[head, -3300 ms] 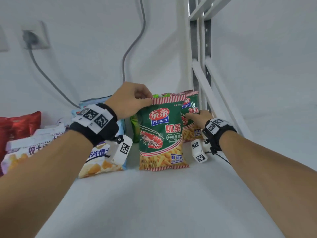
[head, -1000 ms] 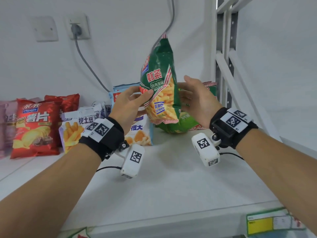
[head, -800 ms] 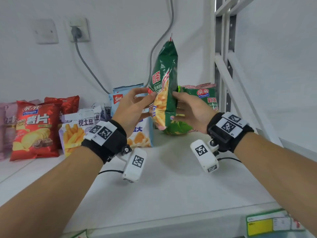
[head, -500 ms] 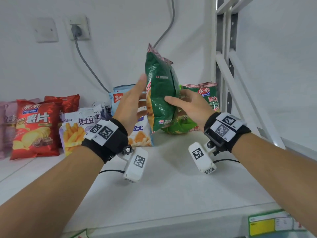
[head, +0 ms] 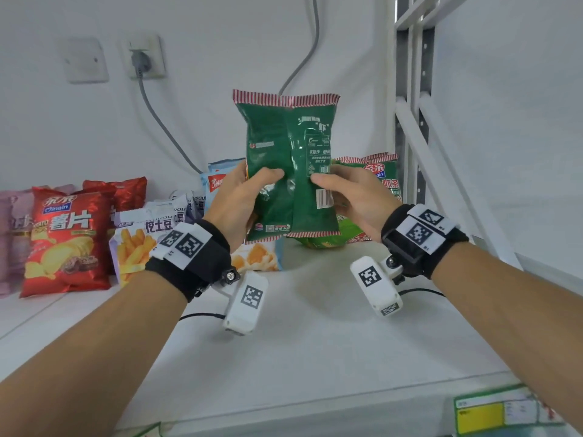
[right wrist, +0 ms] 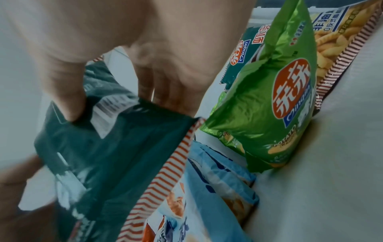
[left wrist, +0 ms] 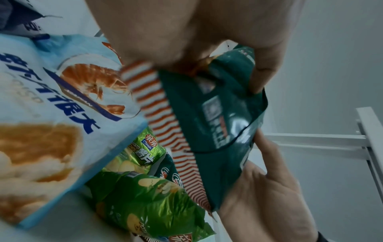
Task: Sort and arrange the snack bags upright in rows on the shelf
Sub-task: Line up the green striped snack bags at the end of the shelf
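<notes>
Both forearms reach forward, wrists raised above the shelf (head: pixel 315 342). The left hand (head: pixel 235 203) and right hand (head: pixel 353 200) grip the green bag (head: pixel 290 159) at its lower sides, thumbs on its back.

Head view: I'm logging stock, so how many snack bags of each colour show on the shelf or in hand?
dark green bags: 2
light green bags: 1
red bags: 2
light blue bags: 2
white-purple bags: 3, as far as the overlap shows
pink bags: 1
Total: 11 visible; bags behind may hide more.
</notes>
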{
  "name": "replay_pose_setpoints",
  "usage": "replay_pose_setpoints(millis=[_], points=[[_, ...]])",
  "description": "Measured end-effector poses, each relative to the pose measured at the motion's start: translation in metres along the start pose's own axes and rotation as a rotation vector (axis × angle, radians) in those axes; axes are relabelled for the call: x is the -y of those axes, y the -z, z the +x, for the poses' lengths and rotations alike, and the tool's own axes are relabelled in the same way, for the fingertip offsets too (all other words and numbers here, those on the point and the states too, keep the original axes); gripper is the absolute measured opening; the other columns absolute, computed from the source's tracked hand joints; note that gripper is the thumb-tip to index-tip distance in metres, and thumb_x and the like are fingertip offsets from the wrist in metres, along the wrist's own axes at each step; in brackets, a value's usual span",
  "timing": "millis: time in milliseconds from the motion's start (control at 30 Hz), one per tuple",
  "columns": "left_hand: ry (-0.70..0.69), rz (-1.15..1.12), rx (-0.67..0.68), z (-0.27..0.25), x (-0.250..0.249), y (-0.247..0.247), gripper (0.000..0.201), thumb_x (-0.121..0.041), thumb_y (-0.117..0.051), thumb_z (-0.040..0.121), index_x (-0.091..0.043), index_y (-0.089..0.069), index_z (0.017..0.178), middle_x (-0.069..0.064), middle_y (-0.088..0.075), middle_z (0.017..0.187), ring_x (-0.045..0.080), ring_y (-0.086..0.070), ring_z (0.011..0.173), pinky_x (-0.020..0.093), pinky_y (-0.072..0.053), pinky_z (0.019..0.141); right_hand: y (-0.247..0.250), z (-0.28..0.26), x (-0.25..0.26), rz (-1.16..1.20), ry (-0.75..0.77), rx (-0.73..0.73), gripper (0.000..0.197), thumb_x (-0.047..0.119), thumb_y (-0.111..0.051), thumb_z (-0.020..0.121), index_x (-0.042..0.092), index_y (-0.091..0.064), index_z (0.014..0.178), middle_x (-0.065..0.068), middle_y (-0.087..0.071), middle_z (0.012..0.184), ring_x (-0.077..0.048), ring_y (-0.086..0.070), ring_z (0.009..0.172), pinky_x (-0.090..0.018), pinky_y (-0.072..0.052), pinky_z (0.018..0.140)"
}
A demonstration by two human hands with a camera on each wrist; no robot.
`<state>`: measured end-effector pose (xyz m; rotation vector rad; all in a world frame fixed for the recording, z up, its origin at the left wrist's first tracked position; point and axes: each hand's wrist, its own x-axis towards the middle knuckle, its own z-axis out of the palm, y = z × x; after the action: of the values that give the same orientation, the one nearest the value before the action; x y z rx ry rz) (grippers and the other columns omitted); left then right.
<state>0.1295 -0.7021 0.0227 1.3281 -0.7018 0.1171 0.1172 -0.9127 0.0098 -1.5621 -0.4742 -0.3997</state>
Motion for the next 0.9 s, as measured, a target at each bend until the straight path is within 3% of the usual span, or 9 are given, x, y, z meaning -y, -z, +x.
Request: replay_pose_setpoints(millis=[100,167,233,333,400,500,667,800,900], points=[[0.020,0.094,0.009,-0.001,0.001,0.000,0.054,-0.034,-0.081,0.083,-0.015,-0.063,0.130,-0.002,-0.078,0.117,0.014,-0.076,0.103,0.029,-0.062,0.078,0.001,0.000,0.000,-0.104,0.027,-0.076,0.047,0.045,-0.086,0.071,0.019,-0.076,0.109,-0.003,-0.080,0.111,-0.024,-0.076,0.105,-0.051,-0.057,0.101],[0.025,0.142,-0.051,0.001,0.004,0.002,0.066,-0.034,-0.085,0.071,-0.012,-0.063,0.129,0.000,-0.079,0.113,0.018,-0.077,0.102,0.030,-0.063,0.076,0.001,0.000,-0.001,-0.156,0.030,-0.089,0.057,0.055,-0.086,0.064,0.022,-0.076,0.110,-0.001,-0.080,0.112,-0.024,-0.076,0.106,-0.052,-0.057,0.101],[0.030,0.135,-0.080,0.003,0.006,0.003,0.058,-0.027,-0.085,0.077,-0.010,-0.063,0.128,0.002,-0.079,0.111,0.022,-0.078,0.100,0.032,-0.064,0.075,0.000,0.000,0.001,-0.168,0.034,-0.085,0.064,0.060,-0.086,0.061,0.022,-0.075,0.112,-0.001,-0.079,0.114,-0.024,-0.075,0.108,-0.052,-0.057,0.101],[0.022,0.076,-0.091,0.005,0.005,0.007,0.043,-0.015,-0.079,0.088,-0.007,-0.064,0.127,0.001,-0.080,0.106,0.019,-0.078,0.094,0.031,-0.063,0.071,-0.001,0.001,0.003,-0.077,0.027,-0.047,0.069,0.051,-0.087,0.064,0.013,-0.070,0.119,-0.010,-0.077,0.119,-0.030,-0.073,0.112,-0.053,-0.055,0.104],[0.006,0.012,-0.083,0.006,0.002,0.009,0.038,-0.010,-0.076,0.090,-0.007,-0.065,0.126,0.003,-0.080,0.110,0.020,-0.078,0.097,0.033,-0.063,0.074,-0.001,0.000,0.005,-0.008,0.011,0.005,0.063,0.038,-0.085,0.073,0.009,-0.066,0.126,-0.013,-0.075,0.122,-0.031,-0.073,0.113,-0.051,-0.055,0.105],[-0.024,-0.029,-0.064,0.006,-0.001,0.008,0.039,-0.010,-0.078,0.088,-0.009,-0.064,0.124,0.006,-0.078,0.115,0.022,-0.076,0.102,0.039,-0.063,0.083,-0.004,-0.003,0.008,0.054,0.007,0.038,0.053,0.027,-0.080,0.079,0.007,-0.067,0.126,-0.012,-0.077,0.119,-0.030,-0.075,0.109,-0.046,-0.060,0.095],[-0.051,0.087,-0.188,0.005,0.000,0.001,0.057,-0.028,-0.088,0.078,-0.017,-0.053,0.122,0.010,-0.076,0.116,0.023,-0.075,0.104,0.050,-0.059,0.097,-0.006,-0.005,0.009,-0.017,0.075,-0.080,0.043,0.015,-0.084,0.085,0.002,-0.066,0.123,-0.015,-0.077,0.115,-0.033,-0.075,0.107,-0.054,-0.059,0.097],[-0.038,0.198,-0.170,0.003,0.005,-0.002,0.074,-0.040,-0.090,0.069,-0.017,-0.051,0.128,0.013,-0.071,0.120,0.027,-0.073,0.108,0.047,-0.061,0.094,-0.005,-0.006,0.008,-0.123,0.087,-0.106,0.038,0.017,-0.083,0.087,0.007,-0.067,0.119,-0.012,-0.078,0.111,-0.029,-0.076,0.103,-0.052,-0.061,0.094],[-0.014,0.134,-0.140,0.003,0.004,0.002,0.069,-0.034,-0.090,0.074,-0.012,-0.055,0.129,0.010,-0.073,0.115,0.027,-0.075,0.106,0.044,-0.062,0.089,-0.007,-0.007,0.010,-0.008,0.033,-0.029,0.036,0.034,-0.075,0.088,0.010,-0.070,0.113,-0.009,-0.078,0.105,-0.023,-0.075,0.094,-0.040,-0.063,0.085]])
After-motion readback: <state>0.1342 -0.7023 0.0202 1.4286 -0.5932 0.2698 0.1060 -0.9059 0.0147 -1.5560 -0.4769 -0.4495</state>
